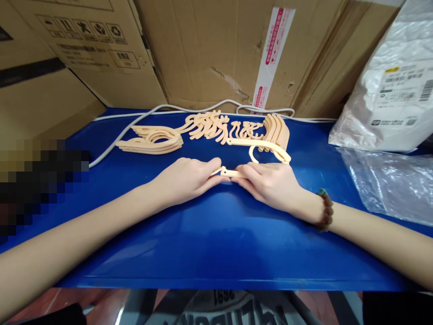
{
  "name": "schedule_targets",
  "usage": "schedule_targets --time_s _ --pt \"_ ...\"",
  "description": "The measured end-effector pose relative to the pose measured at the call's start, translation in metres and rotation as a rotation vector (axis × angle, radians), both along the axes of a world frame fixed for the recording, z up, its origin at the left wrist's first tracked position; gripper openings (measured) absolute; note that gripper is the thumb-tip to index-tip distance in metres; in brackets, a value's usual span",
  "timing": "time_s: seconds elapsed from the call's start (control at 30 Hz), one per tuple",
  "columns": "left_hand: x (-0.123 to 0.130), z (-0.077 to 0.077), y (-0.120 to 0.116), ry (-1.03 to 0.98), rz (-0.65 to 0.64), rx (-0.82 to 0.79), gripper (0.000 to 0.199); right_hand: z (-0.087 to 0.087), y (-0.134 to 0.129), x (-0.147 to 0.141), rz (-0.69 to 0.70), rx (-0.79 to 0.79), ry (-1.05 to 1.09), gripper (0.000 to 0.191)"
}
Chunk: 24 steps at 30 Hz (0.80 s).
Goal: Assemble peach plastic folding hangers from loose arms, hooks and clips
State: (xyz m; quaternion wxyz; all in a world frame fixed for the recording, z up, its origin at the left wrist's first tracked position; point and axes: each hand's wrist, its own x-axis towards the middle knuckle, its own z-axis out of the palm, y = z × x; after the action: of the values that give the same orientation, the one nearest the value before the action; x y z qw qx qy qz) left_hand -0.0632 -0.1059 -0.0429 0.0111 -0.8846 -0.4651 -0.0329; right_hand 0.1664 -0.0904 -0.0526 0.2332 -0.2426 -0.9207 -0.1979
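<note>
My left hand [194, 176] is closed, thumb and fingers pinching a small cream plastic hanger hook [216, 171], mostly hidden by the fingers. Facing it, my right hand [270, 183] grips a cream plastic hanger arm [232, 173] by its flat strip, with a holed end showing. The two pieces meet between my fingertips, above the blue table [216, 234]; whether they are joined I cannot tell. Just beyond my right hand lies another curved hanger arm [257, 143].
Stacked hanger arms [152, 146] lie at left, more arms [278, 131] at right, with loose hooks [211, 126] between. A white cable [135, 119] runs behind them. Cardboard boxes [209, 54] wall the back. A white parcel bag [372, 108] and clear plastic [389, 185] sit at right.
</note>
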Motion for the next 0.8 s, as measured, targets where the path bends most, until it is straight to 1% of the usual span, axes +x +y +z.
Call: schedule_targets --time_s 0.07,0.13,0.27,0.37,0.63,0.8 --pt "0.000 -0.001 -0.001 0.071 -0.006 0.068 0.031 0.000 0.001 -0.001 0.004 0.013 -0.008 0.039" --pt "-0.001 -0.003 -0.001 0.090 -0.042 0.155 0.032 0.000 0.001 -0.001 0.007 0.021 -0.015 0.038" --pt "-0.004 -0.009 -0.002 0.031 -0.154 0.336 0.034 -0.001 0.002 -0.001 0.005 0.016 -0.024 0.039" --pt "-0.004 -0.012 -0.001 0.005 -0.202 0.430 0.037 -0.001 0.002 0.000 0.002 -0.004 -0.017 0.039" --pt "-0.002 -0.009 -0.005 0.052 -0.221 0.521 0.042 0.000 0.001 0.001 -0.004 -0.111 -0.058 0.041" --pt "-0.003 -0.006 -0.007 0.120 -0.251 0.587 0.040 -0.001 0.001 0.001 0.007 -0.109 -0.066 0.041"
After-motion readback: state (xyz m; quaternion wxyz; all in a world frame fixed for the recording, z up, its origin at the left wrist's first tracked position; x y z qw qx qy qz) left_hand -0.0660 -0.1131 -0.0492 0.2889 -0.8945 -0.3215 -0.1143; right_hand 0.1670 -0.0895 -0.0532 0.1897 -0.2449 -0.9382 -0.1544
